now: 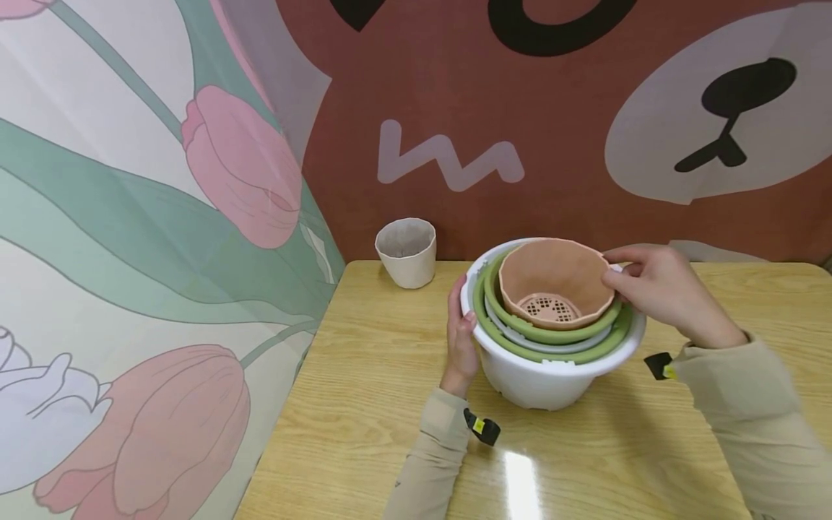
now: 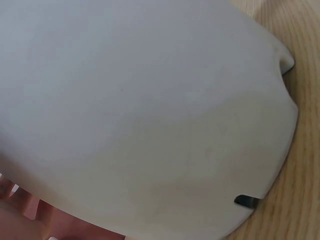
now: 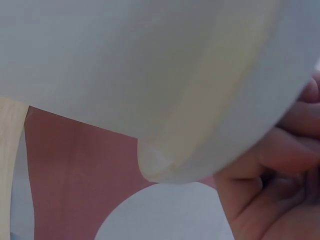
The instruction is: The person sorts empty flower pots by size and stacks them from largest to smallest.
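A nest of plant pots stands on the table, with a large white pot [image 1: 536, 383] outermost. Inside it sit green pots [image 1: 552, 336], a pale grey rim [image 1: 520, 338] between them, and a terracotta-coloured pot [image 1: 552, 271] with a pierced base on top. My left hand [image 1: 462, 339] grips the white pot's rim at its left side. At the right, my right hand [image 1: 669, 285] pinches the terracotta pot's rim. Both wrist views are mostly filled by the white pot's outer wall [image 2: 150, 110], the right hand's fingers [image 3: 295, 150] showing beyond its rim.
A small off-white pot [image 1: 416, 267] stands apart at the back left of the wooden table [image 1: 351, 390]. Behind the table hangs a backdrop with a brown bear [image 1: 455, 87], and flowers [image 1: 182, 426] are printed at the left.
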Motion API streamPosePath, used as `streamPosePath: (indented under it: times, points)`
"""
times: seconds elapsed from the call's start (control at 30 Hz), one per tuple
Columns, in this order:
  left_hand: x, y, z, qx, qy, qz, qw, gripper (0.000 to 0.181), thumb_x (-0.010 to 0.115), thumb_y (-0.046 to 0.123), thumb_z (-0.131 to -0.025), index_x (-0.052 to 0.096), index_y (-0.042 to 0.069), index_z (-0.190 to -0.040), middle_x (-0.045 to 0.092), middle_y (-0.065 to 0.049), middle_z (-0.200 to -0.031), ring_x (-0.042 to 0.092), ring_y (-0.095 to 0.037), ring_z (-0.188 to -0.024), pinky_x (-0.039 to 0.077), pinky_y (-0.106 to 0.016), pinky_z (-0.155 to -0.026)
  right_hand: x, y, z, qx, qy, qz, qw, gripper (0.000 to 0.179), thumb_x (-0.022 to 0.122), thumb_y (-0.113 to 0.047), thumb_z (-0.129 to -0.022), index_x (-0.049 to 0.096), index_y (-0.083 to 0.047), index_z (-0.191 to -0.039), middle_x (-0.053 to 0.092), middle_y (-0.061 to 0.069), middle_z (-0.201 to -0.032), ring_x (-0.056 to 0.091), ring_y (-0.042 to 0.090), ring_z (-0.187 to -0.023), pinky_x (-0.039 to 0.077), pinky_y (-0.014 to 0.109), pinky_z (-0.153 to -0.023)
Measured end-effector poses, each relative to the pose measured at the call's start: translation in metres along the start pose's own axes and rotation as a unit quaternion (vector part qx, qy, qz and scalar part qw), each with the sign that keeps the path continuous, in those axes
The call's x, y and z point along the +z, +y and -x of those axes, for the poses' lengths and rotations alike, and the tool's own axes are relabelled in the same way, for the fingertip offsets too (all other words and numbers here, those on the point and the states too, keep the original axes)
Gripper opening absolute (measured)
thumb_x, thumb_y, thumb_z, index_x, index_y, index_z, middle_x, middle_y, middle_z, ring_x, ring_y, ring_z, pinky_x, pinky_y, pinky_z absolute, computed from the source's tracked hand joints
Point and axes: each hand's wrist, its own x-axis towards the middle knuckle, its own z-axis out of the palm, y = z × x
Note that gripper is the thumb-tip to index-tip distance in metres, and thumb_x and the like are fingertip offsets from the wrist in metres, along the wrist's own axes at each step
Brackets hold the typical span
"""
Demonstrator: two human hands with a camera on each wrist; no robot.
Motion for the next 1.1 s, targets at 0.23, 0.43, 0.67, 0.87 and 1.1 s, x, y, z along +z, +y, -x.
streamPosePath:
  times: [0.23,0.43,0.67,0.87,1.1]
  points:
    - [-0.0004,0.0001,0.0001,0.003,-0.003,0.001,1.0,0.073,0.034,0.034,-0.086,0.021,0.004,-0.152,0.031,-0.009,-0.155,0.032,-0.024,-0.143,0.025,-0.033,-0.118,0.0014,0.0041,-0.0024,-0.026,-0.009,0.007,0.9996,0.04,0.06,-0.017,-0.089,0.059,0.003,-0.123,0.056,0.002,-0.058,0.034,0.006,-0.044,0.027,0.028,-0.039]
    - [-0.0007,0.0003,0.0002,0.002,-0.003,0.003,1.0,0.071,0.035,0.033,-0.086,0.023,0.01,-0.152,0.03,-0.011,-0.156,0.032,-0.025,-0.143,0.026,-0.025,-0.117,0.0026,0.0041,-0.0028,-0.032,-0.017,0.004,0.9993,0.04,0.061,-0.014,-0.089,0.057,0.004,-0.124,0.055,0.002,-0.059,0.033,0.006,-0.044,0.027,0.027,-0.038]
    - [-0.0018,0.0004,0.0004,0.008,-0.005,-0.005,0.9999,0.071,0.034,0.03,-0.085,0.022,0.008,-0.152,0.03,-0.01,-0.156,0.032,-0.025,-0.143,0.025,-0.03,-0.118,0.0032,0.0057,-0.0039,-0.037,-0.029,-0.005,0.9989,0.041,0.062,-0.013,-0.088,0.055,0.004,-0.125,0.051,0.0,-0.057,0.032,0.006,-0.043,0.028,0.027,-0.036]
    - [-0.0016,0.0008,0.0003,0.006,-0.004,-0.005,1.0,0.072,0.035,0.03,-0.085,0.022,0.009,-0.152,0.03,-0.01,-0.156,0.031,-0.025,-0.143,0.025,-0.029,-0.118,0.0029,0.0053,-0.0042,-0.043,-0.039,-0.001,0.9983,0.041,0.062,-0.011,-0.087,0.055,0.003,-0.125,0.043,-0.002,-0.054,0.031,0.006,-0.042,0.028,0.026,-0.036]
    - [-0.0011,0.0028,0.0009,0.006,-0.004,0.001,1.0,0.071,0.035,0.029,-0.085,0.023,0.009,-0.152,0.03,-0.011,-0.156,0.031,-0.025,-0.143,0.025,-0.028,-0.118,0.003,0.0037,-0.0032,-0.041,-0.042,0.004,0.9983,0.041,0.062,-0.01,-0.086,0.056,0.002,-0.125,0.04,-0.003,-0.054,0.03,0.006,-0.043,0.028,0.026,-0.037]
